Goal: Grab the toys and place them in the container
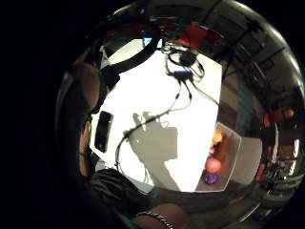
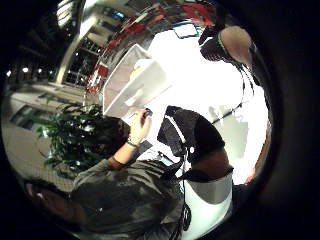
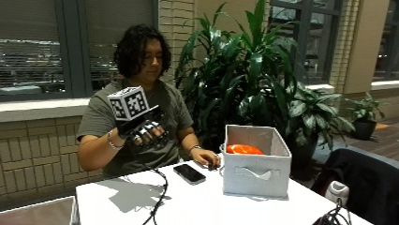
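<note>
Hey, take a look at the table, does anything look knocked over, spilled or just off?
Nothing stands out. The grey fabric container stands upright on the white table with toys inside, an orange one showing above the rim. A phone lies flat beside it. The gloved right hand is raised above the table, holding nothing.

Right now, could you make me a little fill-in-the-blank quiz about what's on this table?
1. The gloved hand is raised above the table and holds ____.
2. An orange toy lies in the ____.
3. Between the person and the container, a ____ lies flat on the table.
4. Behind the container stands a tall green ____.

Missing words: nothing; container; phone; plant
</note>
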A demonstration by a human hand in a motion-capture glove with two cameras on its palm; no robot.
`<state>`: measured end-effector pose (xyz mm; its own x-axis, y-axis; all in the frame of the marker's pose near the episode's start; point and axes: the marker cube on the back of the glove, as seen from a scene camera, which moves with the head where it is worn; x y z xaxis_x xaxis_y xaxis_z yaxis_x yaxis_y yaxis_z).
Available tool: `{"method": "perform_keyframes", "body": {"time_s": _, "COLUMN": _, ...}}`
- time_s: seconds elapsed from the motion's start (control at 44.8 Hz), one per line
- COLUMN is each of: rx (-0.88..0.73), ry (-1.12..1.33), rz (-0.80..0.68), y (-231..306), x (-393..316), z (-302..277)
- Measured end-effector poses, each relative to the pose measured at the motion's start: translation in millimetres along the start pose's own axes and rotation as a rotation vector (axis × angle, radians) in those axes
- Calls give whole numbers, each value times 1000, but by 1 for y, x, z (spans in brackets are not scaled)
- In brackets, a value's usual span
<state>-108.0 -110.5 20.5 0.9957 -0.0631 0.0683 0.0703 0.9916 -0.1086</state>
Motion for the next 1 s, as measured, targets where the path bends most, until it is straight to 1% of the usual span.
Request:
{"method": "perform_keyframes", "body": {"time_s": 0.201, "rx": 36, "ry": -58, "rz": 79, "y": 34, "x": 52, "z": 25}}
{"method": "perform_keyframes", "body": {"time_s": 0.357, "rx": -10, "ry": -73, "rz": 143, "y": 51, "x": 63, "z": 30}}
{"method": "perform_keyframes", "body": {"time_s": 0.469, "rx": -5, "ry": -35, "rz": 138, "y": 56, "x": 67, "z": 34}}
{"method": "perform_keyframes", "body": {"time_s": 0.714, "rx": -50, "ry": -8, "rz": 174, "y": 58, "x": 65, "z": 34}}
{"method": "perform_keyframes", "body": {"time_s": 1.004, "rx": -45, "ry": -18, "rz": 141, "y": 59, "x": 60, "z": 42}}
